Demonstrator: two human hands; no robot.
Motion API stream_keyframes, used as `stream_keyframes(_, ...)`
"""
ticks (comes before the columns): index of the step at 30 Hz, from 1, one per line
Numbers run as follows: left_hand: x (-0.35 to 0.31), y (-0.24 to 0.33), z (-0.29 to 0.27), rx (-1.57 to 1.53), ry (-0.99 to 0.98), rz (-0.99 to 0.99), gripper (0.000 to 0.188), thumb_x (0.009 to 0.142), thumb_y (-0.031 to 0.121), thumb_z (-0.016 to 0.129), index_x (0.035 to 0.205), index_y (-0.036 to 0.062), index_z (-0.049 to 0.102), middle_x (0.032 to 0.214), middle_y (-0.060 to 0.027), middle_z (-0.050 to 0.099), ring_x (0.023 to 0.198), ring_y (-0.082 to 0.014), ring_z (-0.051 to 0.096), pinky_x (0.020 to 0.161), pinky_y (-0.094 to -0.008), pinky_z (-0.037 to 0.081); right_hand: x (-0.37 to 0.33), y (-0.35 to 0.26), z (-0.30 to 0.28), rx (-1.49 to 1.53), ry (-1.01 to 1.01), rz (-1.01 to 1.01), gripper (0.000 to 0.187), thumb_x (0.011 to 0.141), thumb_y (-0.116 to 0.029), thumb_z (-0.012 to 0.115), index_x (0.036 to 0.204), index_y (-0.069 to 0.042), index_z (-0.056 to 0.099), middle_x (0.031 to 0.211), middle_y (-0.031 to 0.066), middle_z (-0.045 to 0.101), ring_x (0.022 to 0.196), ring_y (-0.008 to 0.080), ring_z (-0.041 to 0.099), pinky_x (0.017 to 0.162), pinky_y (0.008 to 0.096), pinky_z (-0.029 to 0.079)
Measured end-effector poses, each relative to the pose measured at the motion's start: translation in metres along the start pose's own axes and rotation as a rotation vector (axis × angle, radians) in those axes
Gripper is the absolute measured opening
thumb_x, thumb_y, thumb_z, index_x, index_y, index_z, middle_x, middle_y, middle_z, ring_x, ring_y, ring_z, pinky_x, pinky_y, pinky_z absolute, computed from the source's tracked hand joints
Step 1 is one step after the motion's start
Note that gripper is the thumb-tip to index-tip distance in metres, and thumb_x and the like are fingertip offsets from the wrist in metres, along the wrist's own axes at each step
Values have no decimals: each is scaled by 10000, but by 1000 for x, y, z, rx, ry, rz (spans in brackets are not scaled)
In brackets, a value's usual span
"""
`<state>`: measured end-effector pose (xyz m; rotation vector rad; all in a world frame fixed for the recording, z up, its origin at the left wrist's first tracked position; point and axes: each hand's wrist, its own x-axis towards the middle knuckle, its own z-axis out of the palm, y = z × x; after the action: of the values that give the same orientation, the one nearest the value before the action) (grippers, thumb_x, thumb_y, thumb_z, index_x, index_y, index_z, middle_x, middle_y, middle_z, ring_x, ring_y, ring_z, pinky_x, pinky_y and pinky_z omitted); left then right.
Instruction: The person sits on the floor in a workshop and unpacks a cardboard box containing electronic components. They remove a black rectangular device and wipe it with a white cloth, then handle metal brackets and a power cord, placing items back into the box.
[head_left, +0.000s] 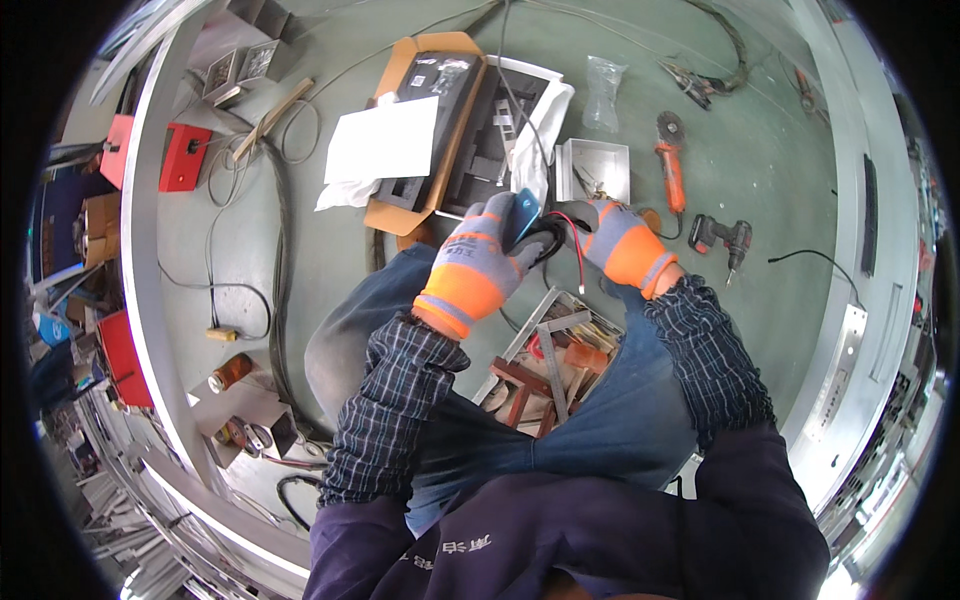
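Note:
My left hand [478,255], in a grey and orange work glove, is closed around a small flat blue object [524,214]. Its exact kind is hidden by the fingers. Close beside it, my right hand [617,243], gloved alike, pinches a thin wire. A black cable [548,240] loops between both hands. From there a red wire [577,246] hangs down, ending in a small pale connector. Just beyond the hands lies an open cardboard box [455,42] with black foam, a white sheet [382,140] and a white open box [600,150] with small parts.
Between my knees sits a tray [505,372] of tools with a metal square [552,362]. At right lie an orange angle grinder [670,175], a cordless drill [722,240] and pliers [690,82]. Thick cables [278,250] run along the left. Metal frame rails [140,260] border the work area.

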<state>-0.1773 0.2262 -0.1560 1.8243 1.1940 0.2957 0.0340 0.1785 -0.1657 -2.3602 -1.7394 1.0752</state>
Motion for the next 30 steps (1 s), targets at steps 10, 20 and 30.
stream_keyframes(10,6,-28,4,-84,14,54,501,777,138,818,1184,25,548,1039,-158,641,930,-305,654,844,-372,518,6,8,-10,1066,-249,-147,367,942,-67,498,1279,29,609,949,133,695,777,202,676,669,294,545)
stream_keyframes(20,6,-21,5,132,203,292,491,756,39,755,1200,29,545,1066,-192,627,981,-362,625,868,-393,508,6,7,9,630,132,-544,368,940,-109,584,1306,-75,585,1060,126,696,780,206,694,666,304,545)
stream_keyframes(30,5,-41,31,-388,289,52,397,899,67,698,1225,-10,485,1092,-123,649,952,-194,637,829,-309,520,-2,-35,43,500,448,-294,447,891,-212,621,1317,-77,596,1080,204,677,1056,419,598,918,461,507)
